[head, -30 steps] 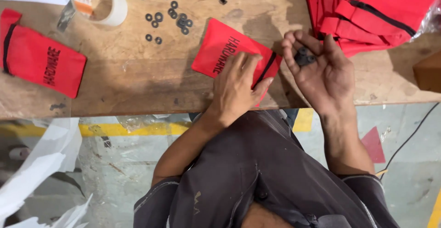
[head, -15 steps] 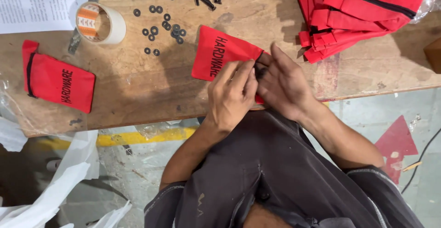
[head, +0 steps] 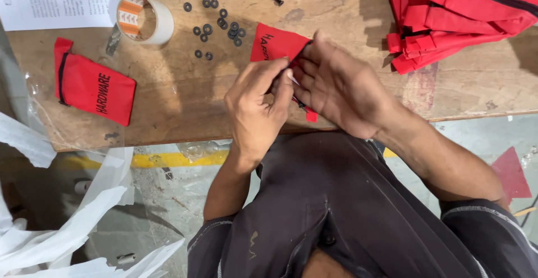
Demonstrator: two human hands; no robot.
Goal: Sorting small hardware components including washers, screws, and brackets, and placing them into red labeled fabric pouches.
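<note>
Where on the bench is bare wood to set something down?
Bare wood lies between the closed red pouch and the left hand, and below the red pouch stack, right of the right hand. Crowded: black washers near the tape roll.

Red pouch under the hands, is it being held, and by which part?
Yes. Both the left hand and right hand pinch the small red pouch at its near, open end.

A red lettered pouch (head: 94,89) lies far left; another (head: 278,44) under the hands; printed white sheet (head: 59,1) top left.
</note>
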